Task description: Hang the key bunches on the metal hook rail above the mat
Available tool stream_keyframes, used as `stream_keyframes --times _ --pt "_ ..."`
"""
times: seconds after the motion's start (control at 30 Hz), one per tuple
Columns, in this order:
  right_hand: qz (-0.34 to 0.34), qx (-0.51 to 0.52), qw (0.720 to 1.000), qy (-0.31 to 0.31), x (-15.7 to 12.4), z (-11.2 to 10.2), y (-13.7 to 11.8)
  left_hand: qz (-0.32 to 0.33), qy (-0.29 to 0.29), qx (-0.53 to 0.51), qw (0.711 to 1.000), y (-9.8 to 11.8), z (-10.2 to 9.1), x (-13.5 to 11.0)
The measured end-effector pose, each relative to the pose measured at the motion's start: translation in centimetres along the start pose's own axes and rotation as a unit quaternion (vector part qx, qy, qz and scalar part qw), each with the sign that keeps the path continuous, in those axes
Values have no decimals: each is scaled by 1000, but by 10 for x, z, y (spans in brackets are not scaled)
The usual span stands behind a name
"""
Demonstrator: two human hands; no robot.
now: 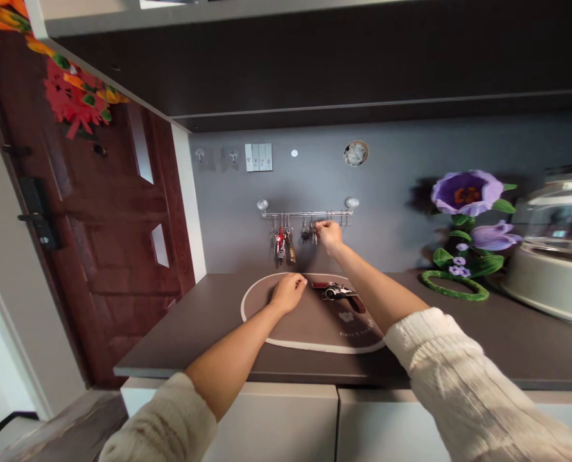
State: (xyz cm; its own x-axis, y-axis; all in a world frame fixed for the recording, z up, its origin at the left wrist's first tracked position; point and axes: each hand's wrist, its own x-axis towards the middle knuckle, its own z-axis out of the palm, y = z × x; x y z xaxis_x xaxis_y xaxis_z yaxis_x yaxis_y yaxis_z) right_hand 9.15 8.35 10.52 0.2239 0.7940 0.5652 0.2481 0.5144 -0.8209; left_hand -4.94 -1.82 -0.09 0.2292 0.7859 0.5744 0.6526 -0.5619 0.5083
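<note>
My right hand (330,236) reaches up to a clear hook rail (293,214) on the grey wall. Its fingers are pinched at a small bunch of keys (314,238) hanging there. Just left of it hang some dark keys (305,236). Farther left, a cluster of keys with red and brown tags (280,244) hangs from the same rail. Low over a brown mat (261,314) with a pale border, my left hand (288,292) is closed; its contents, if any, are hidden. Beside it on the mat lie metal pieces with brown straps (334,292).
A dark shelf (314,64) overhangs the counter (189,321). On the right stand purple artificial flowers (467,192) with a green ring base, and a white appliance with a clear dome (555,269). A dark red door (117,256) is at the left.
</note>
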Motion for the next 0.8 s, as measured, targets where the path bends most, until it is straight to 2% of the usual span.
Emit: stream_keyframes --times 0.1,0.17,0.5,0.8 --pt "35 -8 998 58 5 7 3 0 2 -5 1000 -1 1 1" --pt "40 -10 997 66 6 11 5 -2 2 -9 1000 -1 1 1" --pt "70 31 996 55 2 15 11 -15 2 -18 1000 0 0 1" --pt "127 70 988 60 -2 15 15 -15 2 -25 1000 1 -2 0"
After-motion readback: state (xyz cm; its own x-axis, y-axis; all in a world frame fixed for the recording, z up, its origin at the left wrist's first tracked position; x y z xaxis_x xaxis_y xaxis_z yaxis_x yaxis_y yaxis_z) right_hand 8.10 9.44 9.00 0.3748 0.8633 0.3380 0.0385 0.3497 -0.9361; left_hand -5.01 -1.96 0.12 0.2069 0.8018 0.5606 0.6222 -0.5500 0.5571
